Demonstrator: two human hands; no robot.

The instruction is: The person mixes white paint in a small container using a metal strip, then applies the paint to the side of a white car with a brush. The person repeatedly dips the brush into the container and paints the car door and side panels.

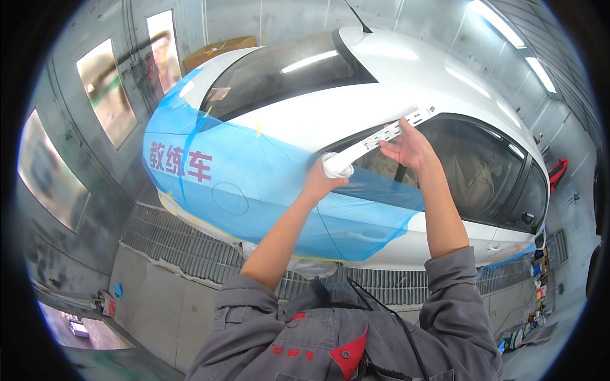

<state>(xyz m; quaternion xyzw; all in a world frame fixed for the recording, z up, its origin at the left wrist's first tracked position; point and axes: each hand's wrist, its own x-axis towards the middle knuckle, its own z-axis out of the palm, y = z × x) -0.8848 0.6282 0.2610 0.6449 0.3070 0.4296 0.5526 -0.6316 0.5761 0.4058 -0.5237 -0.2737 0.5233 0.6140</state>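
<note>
My left hand (pixel 320 179) is wrapped around a small white cup (pixel 344 171), held up in front of the car's side. In my right hand (pixel 411 148) is a long white mixing stick (pixel 371 142) with dark printed markings, gripped between thumb and fingers near its upper part. The stick slants down to the left, and its lower end is inside the cup. What the cup contains cannot be made out. Behind both hands stands a white car (pixel 295 107). Blue translucent masking film (pixel 276 176) covers its rear side and part of the door.
Metal floor grating (pixel 186 233) runs alongside the car. A cardboard box (pixel 219 51) stands behind its rear end. Grey booth walls with windows (pixel 106 93) rise at left. Several containers (pixel 513 339) line the floor at right, and a red object (pixel 558 174) hangs on the wall.
</note>
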